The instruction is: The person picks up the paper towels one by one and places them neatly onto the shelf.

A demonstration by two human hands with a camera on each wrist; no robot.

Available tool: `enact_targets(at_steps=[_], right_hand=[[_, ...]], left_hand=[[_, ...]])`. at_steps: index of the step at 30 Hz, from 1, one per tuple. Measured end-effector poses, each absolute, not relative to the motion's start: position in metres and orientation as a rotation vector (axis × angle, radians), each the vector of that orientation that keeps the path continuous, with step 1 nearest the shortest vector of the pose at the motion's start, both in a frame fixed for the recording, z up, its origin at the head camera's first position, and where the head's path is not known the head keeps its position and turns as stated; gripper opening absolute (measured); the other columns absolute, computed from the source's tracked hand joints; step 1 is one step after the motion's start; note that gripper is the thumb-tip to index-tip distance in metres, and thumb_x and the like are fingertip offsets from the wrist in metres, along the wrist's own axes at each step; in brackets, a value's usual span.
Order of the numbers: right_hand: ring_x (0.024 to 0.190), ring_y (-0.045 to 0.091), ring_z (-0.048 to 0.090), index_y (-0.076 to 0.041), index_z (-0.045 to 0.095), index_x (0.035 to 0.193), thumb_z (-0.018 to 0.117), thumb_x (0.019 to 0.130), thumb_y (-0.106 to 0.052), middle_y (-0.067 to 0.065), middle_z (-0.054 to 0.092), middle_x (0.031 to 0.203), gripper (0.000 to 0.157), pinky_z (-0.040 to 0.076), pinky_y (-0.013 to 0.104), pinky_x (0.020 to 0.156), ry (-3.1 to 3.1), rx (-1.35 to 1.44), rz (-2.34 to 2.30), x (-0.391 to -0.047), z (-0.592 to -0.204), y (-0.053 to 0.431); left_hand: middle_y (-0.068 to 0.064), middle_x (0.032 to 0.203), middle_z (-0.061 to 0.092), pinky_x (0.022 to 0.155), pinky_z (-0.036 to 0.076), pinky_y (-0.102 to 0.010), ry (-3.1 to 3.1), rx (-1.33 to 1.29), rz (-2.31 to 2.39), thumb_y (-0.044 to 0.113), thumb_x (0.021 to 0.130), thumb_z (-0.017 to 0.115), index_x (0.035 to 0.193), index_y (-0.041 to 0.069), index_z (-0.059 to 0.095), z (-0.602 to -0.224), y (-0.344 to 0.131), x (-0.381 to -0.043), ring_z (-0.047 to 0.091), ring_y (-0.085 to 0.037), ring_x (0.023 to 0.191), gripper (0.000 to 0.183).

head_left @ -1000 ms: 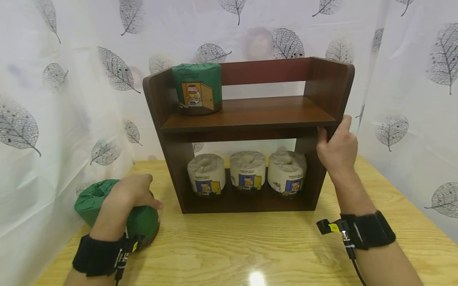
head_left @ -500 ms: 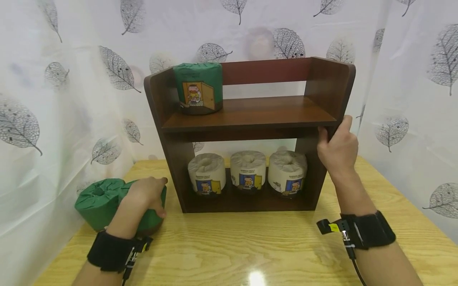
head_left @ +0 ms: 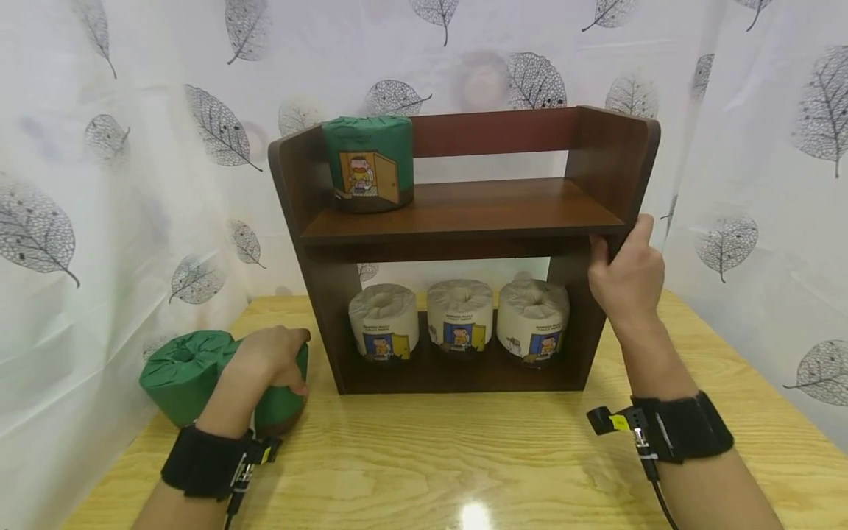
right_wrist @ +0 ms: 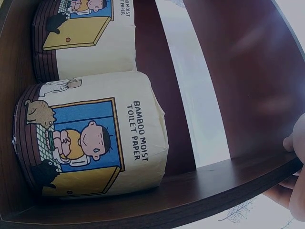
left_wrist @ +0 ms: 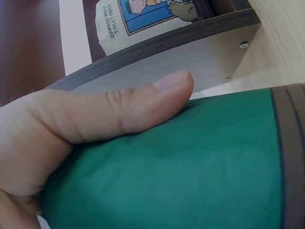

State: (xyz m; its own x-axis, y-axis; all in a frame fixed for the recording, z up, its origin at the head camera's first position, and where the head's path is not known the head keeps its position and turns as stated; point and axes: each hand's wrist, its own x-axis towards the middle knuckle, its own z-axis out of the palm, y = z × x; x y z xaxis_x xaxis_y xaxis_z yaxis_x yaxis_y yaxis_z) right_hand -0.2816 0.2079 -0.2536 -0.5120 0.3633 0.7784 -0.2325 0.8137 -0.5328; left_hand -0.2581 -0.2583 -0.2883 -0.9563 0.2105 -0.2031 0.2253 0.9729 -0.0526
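My left hand [head_left: 265, 361] grips a green-wrapped toilet paper roll [head_left: 281, 408] at the left of the table, close by the shelf's left side. The left wrist view shows the thumb [left_wrist: 152, 102] laid along the green wrapper with its brown band. A second green roll [head_left: 179, 379] stands just left of the held one, partly behind my hand and wrist. My right hand [head_left: 629, 280] holds the right side panel of the dark brown two-tier shelf [head_left: 503, 210], thumb on the inner side under the upper board. In the right wrist view only part of that hand shows, at the right edge.
One green roll [head_left: 371, 165] stands at the left end of the upper tier. Three cream rolls, including the left one [head_left: 383, 316], the middle one [head_left: 459, 313] and the right one [head_left: 533, 316], stand on the lower tier. A leaf-patterned curtain [head_left: 152, 221] borders the wooden table [head_left: 437, 456].
My left hand and the green roll in it have moved away from me and slightly right, uncovering more of the other green roll. My right hand stays on the shelf's side.
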Motion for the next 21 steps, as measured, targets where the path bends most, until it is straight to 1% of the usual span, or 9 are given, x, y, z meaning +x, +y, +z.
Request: enact_targets(at_steps=[6,11,14,17,21], right_hand=[[0.080,0.055,0.052,0.000,0.041,0.114,0.055,0.086,-0.032,0.034,0.056,0.080,0.046,0.039,0.064,0.067,-1.973,-0.098,0.742,-0.282,-0.254,0.208],[0.079,0.055,0.052,0.001,0.041,0.114,0.055,0.086,-0.032,0.034,0.056,0.079,0.046,0.039,0.064,0.067,-1.968,-0.096,0.742,-0.281,-0.253,0.208],[0.080,0.055,0.052,0.001,0.041,0.114,0.055,0.086,-0.032,0.034,0.056,0.080,0.046,0.039,0.064,0.067,-1.977,-0.101,0.746,-0.281,-0.253,0.208],[0.081,0.054,0.052,0.001,0.041,0.114,0.054,0.086,-0.032,0.034,0.056,0.081,0.046,0.040,0.064,0.067,-1.986,-0.107,0.752,-0.281,-0.253,0.207],[0.082,0.055,0.052,0.000,0.040,0.115,0.054,0.086,-0.033,0.034,0.056,0.082,0.046,0.039,0.064,0.069,-1.999,-0.115,0.756,-0.281,-0.253,0.207]], left_hand=[[-0.018,0.111,0.059,0.079,0.048,-0.051,2.940,0.360,-0.110,0.045,0.056,0.083,0.129,0.007,0.049,-0.288,-0.259,-0.257,0.055,-0.039,0.098,0.089],[-0.017,0.109,0.060,0.079,0.049,-0.049,2.931,0.428,-0.084,0.044,0.059,0.082,0.130,0.009,0.049,-0.287,-0.261,-0.258,0.056,-0.036,0.096,0.086],[-0.017,0.115,0.058,0.081,0.047,-0.051,2.905,0.477,-0.027,0.046,0.064,0.079,0.131,0.012,0.047,-0.284,-0.265,-0.257,0.054,-0.037,0.101,0.082],[-0.018,0.124,0.053,0.085,0.044,-0.054,2.885,0.521,0.080,0.048,0.068,0.076,0.133,0.015,0.046,-0.281,-0.272,-0.256,0.049,-0.040,0.109,0.079],[-0.017,0.129,0.049,0.088,0.042,-0.054,2.896,0.600,0.227,0.051,0.069,0.073,0.134,0.017,0.044,-0.277,-0.281,-0.254,0.046,-0.040,0.115,0.079]])
